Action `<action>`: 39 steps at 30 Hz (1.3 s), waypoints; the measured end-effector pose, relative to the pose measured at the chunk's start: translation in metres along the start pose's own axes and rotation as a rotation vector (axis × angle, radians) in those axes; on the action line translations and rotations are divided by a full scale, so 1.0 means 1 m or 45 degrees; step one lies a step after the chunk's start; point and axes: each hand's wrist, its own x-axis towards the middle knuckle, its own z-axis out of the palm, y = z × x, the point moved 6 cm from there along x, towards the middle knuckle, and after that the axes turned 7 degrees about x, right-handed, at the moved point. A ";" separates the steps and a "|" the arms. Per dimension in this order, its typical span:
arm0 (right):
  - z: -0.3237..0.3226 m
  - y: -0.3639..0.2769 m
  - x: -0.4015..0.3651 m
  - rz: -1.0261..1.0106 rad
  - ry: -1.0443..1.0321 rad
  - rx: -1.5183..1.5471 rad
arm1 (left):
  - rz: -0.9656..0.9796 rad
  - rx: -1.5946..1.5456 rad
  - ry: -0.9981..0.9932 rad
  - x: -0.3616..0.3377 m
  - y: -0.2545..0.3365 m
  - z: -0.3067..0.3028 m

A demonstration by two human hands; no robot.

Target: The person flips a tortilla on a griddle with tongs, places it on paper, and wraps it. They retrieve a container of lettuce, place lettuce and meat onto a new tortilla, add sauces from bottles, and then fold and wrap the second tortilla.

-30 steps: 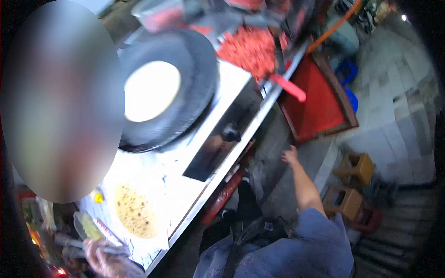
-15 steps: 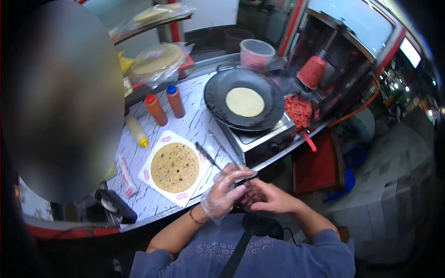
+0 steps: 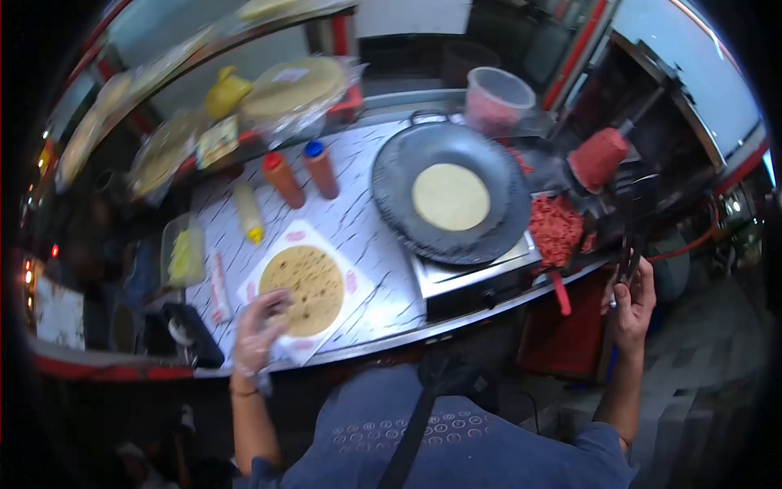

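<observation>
Right hand [image 3: 633, 314] gripped tongs [image 3: 629, 259]; left hand [image 3: 254, 336], loosely open, was by flatbread [image 3: 314, 289], where a careless brush could shift it

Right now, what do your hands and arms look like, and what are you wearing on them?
My left hand has a see-through plastic glove, with a thin dark bracelet below it. My right hand has no glove. Both sleeves are short and blue.

We have parted our hands, the left hand [image 3: 259, 330] now at the flatbread [image 3: 305, 293], the right hand [image 3: 632, 306] now holding a dark utensil [image 3: 629, 259].
</observation>
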 end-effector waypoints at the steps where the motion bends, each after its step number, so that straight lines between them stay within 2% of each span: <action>1: -0.028 0.000 0.003 0.035 0.068 -0.207 | -0.069 -0.036 0.131 -0.002 -0.032 -0.027; 2: -0.016 -0.021 0.018 -0.385 -0.058 -0.753 | -0.165 0.051 0.259 -0.002 -0.078 -0.062; 3: -0.017 0.000 0.020 -0.145 0.037 -0.554 | -0.269 0.144 0.388 -0.002 -0.126 -0.098; 4: -0.012 0.014 0.028 -0.138 -0.057 -0.759 | -0.307 0.269 0.502 0.001 -0.168 -0.134; 5: 0.003 0.015 0.041 -0.302 -0.168 -1.038 | -0.344 0.394 0.620 -0.001 -0.195 -0.157; 6: 0.002 0.035 0.052 -0.384 -0.204 -1.070 | -0.330 0.386 0.628 -0.002 -0.195 -0.161; 7: -0.008 0.057 0.064 -0.198 -0.182 -1.026 | -0.300 0.377 0.637 0.002 -0.192 -0.165; 8: -0.020 0.071 0.079 -0.102 -0.118 -0.825 | -0.299 0.396 0.683 0.003 -0.200 -0.175; 9: -0.037 0.091 0.094 -0.095 -0.095 -0.846 | -0.307 0.415 0.731 0.004 -0.207 -0.181; 11: -0.071 0.158 0.122 0.046 -0.051 -0.846 | -0.462 0.495 0.719 0.003 -0.180 -0.167; 12: -0.081 0.192 0.132 0.150 -0.045 -0.820 | -0.451 0.499 0.700 0.005 -0.178 -0.163; 14: -0.081 0.228 0.155 0.234 -0.049 -0.920 | -0.518 0.513 0.772 0.001 -0.179 -0.165; 15: -0.083 0.253 0.166 0.237 -0.048 -1.065 | -0.507 0.519 0.762 0.003 -0.176 -0.161; 17: -0.070 0.280 0.179 0.405 -0.120 -1.244 | -0.426 0.450 0.755 0.008 -0.166 -0.152; 18: -0.062 0.303 0.183 0.393 -0.115 -1.287 | -0.451 0.459 0.740 0.011 -0.162 -0.149; 19: -0.048 0.299 0.184 0.342 -0.174 -1.309 | -0.446 0.466 0.733 0.012 -0.157 -0.144; 21: -0.023 0.294 0.185 0.134 -0.243 -1.113 | -0.460 0.511 0.747 0.014 -0.143 -0.132; 23: -0.035 0.278 0.186 0.185 -0.241 -1.036 | -0.509 0.536 0.718 0.014 -0.133 -0.132; 25: -0.058 0.248 0.185 0.342 -0.205 -0.929 | -0.419 0.515 0.724 0.003 -0.150 -0.167; 27: -0.086 0.253 0.180 0.278 -0.189 -0.739 | -0.498 0.506 0.760 -0.006 -0.135 -0.164; 28: -0.092 0.254 0.177 0.405 -0.236 -0.724 | -0.509 0.514 0.763 -0.009 -0.130 -0.163; 29: -0.092 0.263 0.179 0.415 -0.228 -0.718 | -0.519 0.523 0.764 -0.012 -0.126 -0.163; 33: -0.039 0.314 0.209 0.579 -0.453 -0.546 | -0.530 0.600 0.750 0.020 -0.113 -0.145; 36: 0.008 0.342 0.240 0.570 -0.370 -0.514 | -0.477 0.627 0.690 0.046 -0.081 -0.113; 39: 0.023 0.336 0.255 0.477 -0.225 -0.556 | -0.466 0.688 0.679 0.043 -0.066 -0.107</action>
